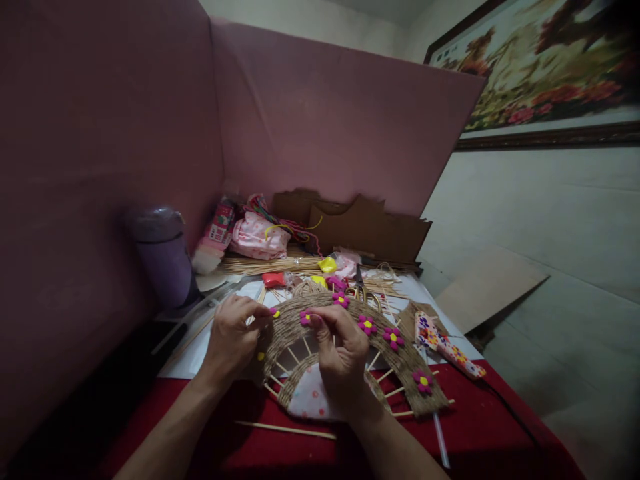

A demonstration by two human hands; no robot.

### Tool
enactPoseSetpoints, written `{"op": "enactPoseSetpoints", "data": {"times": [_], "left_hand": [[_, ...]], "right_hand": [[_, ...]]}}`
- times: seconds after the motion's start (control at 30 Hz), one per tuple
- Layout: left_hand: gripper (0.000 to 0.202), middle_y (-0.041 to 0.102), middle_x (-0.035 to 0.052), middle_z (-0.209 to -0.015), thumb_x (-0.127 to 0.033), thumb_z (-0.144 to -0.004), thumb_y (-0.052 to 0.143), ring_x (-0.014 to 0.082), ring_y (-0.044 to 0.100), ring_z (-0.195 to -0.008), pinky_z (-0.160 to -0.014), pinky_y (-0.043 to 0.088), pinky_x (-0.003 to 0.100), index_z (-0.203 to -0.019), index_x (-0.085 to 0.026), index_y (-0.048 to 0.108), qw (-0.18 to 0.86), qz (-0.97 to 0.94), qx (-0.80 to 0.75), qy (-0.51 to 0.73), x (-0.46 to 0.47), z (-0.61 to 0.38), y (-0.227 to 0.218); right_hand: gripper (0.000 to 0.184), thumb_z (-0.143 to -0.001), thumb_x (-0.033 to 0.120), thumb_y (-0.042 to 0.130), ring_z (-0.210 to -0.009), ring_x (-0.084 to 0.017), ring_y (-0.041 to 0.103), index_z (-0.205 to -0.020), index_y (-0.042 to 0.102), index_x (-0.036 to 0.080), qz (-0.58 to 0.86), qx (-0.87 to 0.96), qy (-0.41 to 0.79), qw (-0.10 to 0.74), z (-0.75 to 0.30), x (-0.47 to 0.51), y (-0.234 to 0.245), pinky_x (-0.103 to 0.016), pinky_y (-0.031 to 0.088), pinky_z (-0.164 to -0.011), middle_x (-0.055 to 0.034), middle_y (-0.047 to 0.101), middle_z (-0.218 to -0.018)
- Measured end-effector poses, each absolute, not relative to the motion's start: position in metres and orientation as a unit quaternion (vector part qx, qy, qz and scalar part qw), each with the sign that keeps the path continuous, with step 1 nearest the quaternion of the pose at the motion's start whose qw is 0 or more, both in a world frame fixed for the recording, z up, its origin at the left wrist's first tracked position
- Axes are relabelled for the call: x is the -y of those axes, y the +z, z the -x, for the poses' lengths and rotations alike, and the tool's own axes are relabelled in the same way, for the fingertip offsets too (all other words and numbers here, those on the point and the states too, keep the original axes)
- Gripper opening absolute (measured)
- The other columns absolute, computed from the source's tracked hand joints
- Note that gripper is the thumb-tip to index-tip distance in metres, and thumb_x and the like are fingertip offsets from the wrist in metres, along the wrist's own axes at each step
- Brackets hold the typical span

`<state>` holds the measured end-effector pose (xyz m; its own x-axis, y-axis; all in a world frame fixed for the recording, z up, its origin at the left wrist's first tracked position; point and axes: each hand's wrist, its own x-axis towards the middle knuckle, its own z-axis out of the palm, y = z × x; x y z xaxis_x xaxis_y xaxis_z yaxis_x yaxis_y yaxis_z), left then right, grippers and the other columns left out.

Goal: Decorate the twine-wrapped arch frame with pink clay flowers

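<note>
A twine-woven arch on wooden sticks lies in front of me, decorated with purple clay flowers that have yellow centres. Its lower middle holds a white fabric half-circle with pinkish dots. My left hand is closed in a pinch at the arch's upper left, fingertips by a partly formed purple and yellow flower. My right hand pinches with thumb and forefinger at the edge of another flower. What sits between either hand's fingertips is too small to make out. A bare yellow dot is on the arch's left side.
A loose stick lies on the red cloth. Behind the arch are scissors, red clay, yellow clay and bundled sticks. A purple cup stands left; a floral-patterned glue gun lies right.
</note>
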<state>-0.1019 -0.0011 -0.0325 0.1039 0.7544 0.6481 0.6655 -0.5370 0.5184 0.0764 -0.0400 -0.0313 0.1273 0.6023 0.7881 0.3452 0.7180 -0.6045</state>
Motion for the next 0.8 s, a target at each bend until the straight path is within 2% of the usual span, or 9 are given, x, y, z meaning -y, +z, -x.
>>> {"op": "enactPoseSetpoints", "data": {"times": [0.3,0.5,0.63,0.73,0.8], "left_hand": [[0.011,0.065,0.0017,-0.07,-0.02,-0.075,0.059,0.0203,0.051,-0.076,-0.071,0.037,0.034,-0.07,-0.022,0.069,0.026,-0.745,-0.487,0.455,-0.0016,0.1017,-0.0375],[0.009,0.063,0.0021,-0.071,-0.021,-0.074,0.057,0.0203,0.053,-0.077,-0.073,0.04,0.034,-0.069,-0.02,0.064,0.068,-0.72,-0.504,0.472,0.0007,0.1024,-0.0338],[0.016,0.064,0.005,-0.088,-0.029,-0.078,0.053,0.0213,0.055,-0.084,-0.075,0.042,0.034,-0.085,-0.019,0.063,0.097,-0.664,-0.543,0.504,-0.0011,0.1056,-0.0329],[0.033,0.062,0.009,-0.105,-0.038,-0.079,0.052,0.0237,0.056,-0.095,-0.077,0.044,0.036,-0.105,-0.017,0.059,0.154,-0.641,-0.564,0.498,-0.0053,0.1071,-0.0364],[0.047,0.062,0.0107,-0.107,-0.043,-0.079,0.052,0.0247,0.058,-0.096,-0.075,0.045,0.036,-0.117,-0.017,0.052,0.219,-0.633,-0.573,0.473,-0.0079,0.1067,-0.0392]], "right_hand": [[0.011,-0.087,0.013,0.055,-0.072,-0.013,0.058,-0.089,0.064,0.02,0.362,0.659,0.089,0.654,-0.0763,0.0391,-0.0306,-0.026,0.046,-0.066,-0.0014,0.062,-0.079],[0.01,-0.089,0.02,0.053,-0.071,-0.014,0.058,-0.086,0.062,0.019,0.406,0.647,0.117,0.635,-0.0761,0.0369,-0.0359,-0.027,0.046,-0.066,-0.0017,0.061,-0.076],[0.013,-0.091,0.023,0.048,-0.069,-0.015,0.058,-0.087,0.06,0.019,0.426,0.631,0.134,0.635,-0.0758,0.0341,-0.0392,-0.028,0.047,-0.065,-0.0016,0.06,-0.074],[0.014,-0.092,0.02,0.045,-0.072,-0.015,0.059,-0.094,0.058,0.019,0.424,0.635,0.123,0.634,-0.0754,0.0345,-0.037,-0.027,0.047,-0.066,-0.0026,0.061,-0.081],[0.017,-0.092,0.018,0.042,-0.076,-0.015,0.06,-0.1,0.057,0.02,0.426,0.648,0.117,0.62,-0.075,0.0358,-0.0346,-0.027,0.047,-0.068,-0.0029,0.062,-0.085]]}}
